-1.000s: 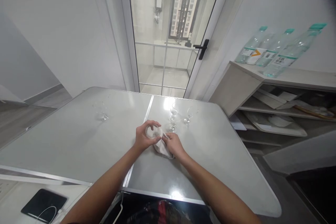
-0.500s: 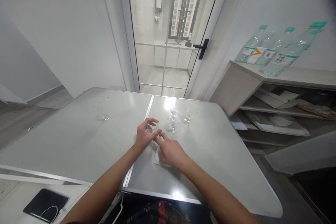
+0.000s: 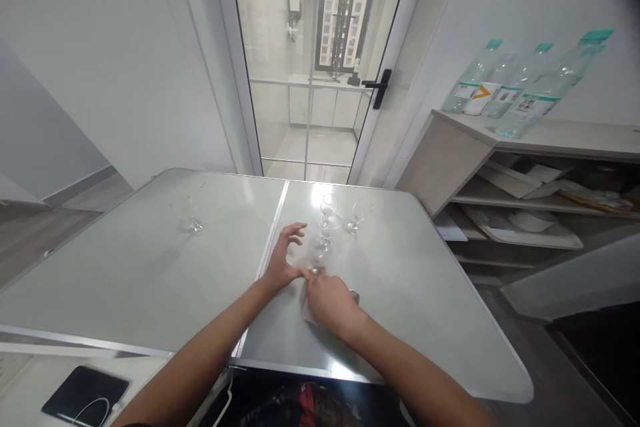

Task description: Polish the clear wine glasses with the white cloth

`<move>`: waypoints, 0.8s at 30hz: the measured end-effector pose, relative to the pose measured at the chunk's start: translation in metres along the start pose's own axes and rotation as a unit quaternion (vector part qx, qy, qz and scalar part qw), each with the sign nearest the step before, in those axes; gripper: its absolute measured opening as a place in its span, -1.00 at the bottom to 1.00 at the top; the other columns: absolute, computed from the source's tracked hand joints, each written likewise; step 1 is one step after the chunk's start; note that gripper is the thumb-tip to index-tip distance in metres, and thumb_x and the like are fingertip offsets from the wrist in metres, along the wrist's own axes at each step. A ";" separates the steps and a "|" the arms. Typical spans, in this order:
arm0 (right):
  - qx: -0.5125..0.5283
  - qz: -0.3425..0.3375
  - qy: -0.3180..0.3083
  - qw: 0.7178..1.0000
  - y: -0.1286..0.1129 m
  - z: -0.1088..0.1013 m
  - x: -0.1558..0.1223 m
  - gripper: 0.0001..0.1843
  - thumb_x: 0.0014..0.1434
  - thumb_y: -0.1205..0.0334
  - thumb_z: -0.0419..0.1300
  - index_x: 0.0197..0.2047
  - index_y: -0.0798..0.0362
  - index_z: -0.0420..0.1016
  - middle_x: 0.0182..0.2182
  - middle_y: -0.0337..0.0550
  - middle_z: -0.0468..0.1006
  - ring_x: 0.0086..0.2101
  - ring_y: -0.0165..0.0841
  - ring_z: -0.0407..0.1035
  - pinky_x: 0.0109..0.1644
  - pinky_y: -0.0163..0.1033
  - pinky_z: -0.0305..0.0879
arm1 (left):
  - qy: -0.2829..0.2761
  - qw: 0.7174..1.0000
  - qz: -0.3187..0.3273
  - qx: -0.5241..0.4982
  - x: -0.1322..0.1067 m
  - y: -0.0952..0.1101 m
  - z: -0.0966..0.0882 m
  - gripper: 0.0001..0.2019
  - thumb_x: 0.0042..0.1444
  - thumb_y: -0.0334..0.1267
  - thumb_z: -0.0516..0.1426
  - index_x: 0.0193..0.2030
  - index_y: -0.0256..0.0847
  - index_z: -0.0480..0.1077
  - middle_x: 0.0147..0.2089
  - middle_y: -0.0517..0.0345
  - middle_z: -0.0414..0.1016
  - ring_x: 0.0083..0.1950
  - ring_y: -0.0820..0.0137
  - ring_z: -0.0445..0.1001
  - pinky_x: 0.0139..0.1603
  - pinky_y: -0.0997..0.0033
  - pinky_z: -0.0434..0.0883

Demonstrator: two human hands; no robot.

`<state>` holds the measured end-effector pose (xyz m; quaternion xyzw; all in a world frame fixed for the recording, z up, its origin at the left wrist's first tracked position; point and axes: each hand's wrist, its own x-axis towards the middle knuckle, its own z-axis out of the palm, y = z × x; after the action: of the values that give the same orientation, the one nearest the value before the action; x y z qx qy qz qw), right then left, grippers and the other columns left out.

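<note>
A clear stemmed glass (image 3: 319, 255) is just beyond my right hand (image 3: 331, 301), whose curled fingers close on its lower part. My left hand (image 3: 284, 261) is beside the glass on the left. Its fingers are spread in a wide curve, and the thumb reaches close to the right fingertips. Under my right hand lies a white cloth (image 3: 311, 312), mostly covered. Close behind the held glass, more clear stemmed glasses (image 3: 327, 219) stand in a row, overlapping in view. Another stemmed glass (image 3: 354, 225) stands to their right.
Far off on the left half of the grey table (image 3: 125, 260) stands one more stemmed glass (image 3: 194, 225). Several plastic bottles (image 3: 530, 103) top the shelf unit (image 3: 450, 147) at right. A black tablet (image 3: 86, 395) lies at the lower left. A glass door is behind the table.
My left hand has let go of the glass's bowl, and its fingers have spread. The glass has moved right, toward the other glasses, with my right hand staying at its lower part.
</note>
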<state>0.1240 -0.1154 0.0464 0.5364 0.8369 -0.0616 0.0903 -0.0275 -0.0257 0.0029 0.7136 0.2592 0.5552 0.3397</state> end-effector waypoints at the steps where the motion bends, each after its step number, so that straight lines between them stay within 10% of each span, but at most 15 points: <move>1: -0.007 0.014 -0.006 1.000 0.001 -0.001 -0.003 -0.55 0.20 0.52 0.07 0.11 0.33 0.57 -0.08 0.45 0.62 -0.10 0.06 0.59 -0.12 -0.05 0.45 | 0.026 1.000 0.015 0.002 0.000 -0.002 0.000 -0.11 -0.11 0.33 0.36 0.28 -0.07 0.27 0.26 -0.19 0.33 0.06 0.14 0.44 -0.01 0.16 0.44; 5: 0.017 0.099 -0.071 0.992 0.019 -0.008 -0.009 -0.69 0.16 0.53 0.13 -0.16 0.27 0.70 -0.20 0.38 0.67 -0.13 0.11 0.60 -0.11 0.04 0.46 | 0.044 0.998 0.000 0.053 0.001 -0.004 -0.004 -0.48 0.24 0.27 0.13 0.08 -0.12 0.36 0.05 -0.05 0.33 -0.09 0.25 0.39 -0.07 0.21 0.38; 10: 0.031 0.208 -0.099 0.973 0.055 -0.012 -0.001 -0.62 0.14 0.56 0.14 -0.05 0.28 0.69 -0.04 0.44 0.64 -0.01 0.09 0.58 0.01 0.02 0.44 | 0.004 0.997 -0.029 0.074 0.003 0.008 -0.004 -0.59 0.38 0.16 -0.02 -0.03 -0.14 0.39 -0.04 -0.01 0.30 -0.13 0.26 0.35 -0.03 0.20 0.37; 16: 0.031 0.260 -0.109 0.959 0.071 -0.009 0.007 -0.29 0.18 0.52 0.12 0.40 0.56 0.22 0.22 0.71 0.38 0.28 0.18 0.33 0.12 0.00 0.42 | -0.024 0.996 -0.027 0.082 0.003 0.011 -0.002 -0.61 0.43 0.11 -0.08 -0.03 -0.15 0.37 -0.03 0.00 0.26 -0.13 0.28 0.33 -0.04 0.20 0.37; 24: 0.034 0.273 -0.106 0.956 0.071 -0.008 0.010 -0.21 0.25 0.48 0.01 0.50 0.55 -0.08 0.37 0.71 0.11 0.32 0.09 0.29 0.16 0.00 0.44 | -0.025 0.995 -0.032 0.091 0.003 0.009 -0.003 -0.64 0.44 0.07 -0.06 -0.04 -0.15 0.37 -0.03 0.01 0.24 -0.12 0.30 0.33 -0.04 0.21 0.39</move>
<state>0.1839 -0.0755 0.0520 0.7375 0.6418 -0.1196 0.1729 -0.0300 -0.0282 0.0124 0.7466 0.3229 0.4999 0.2973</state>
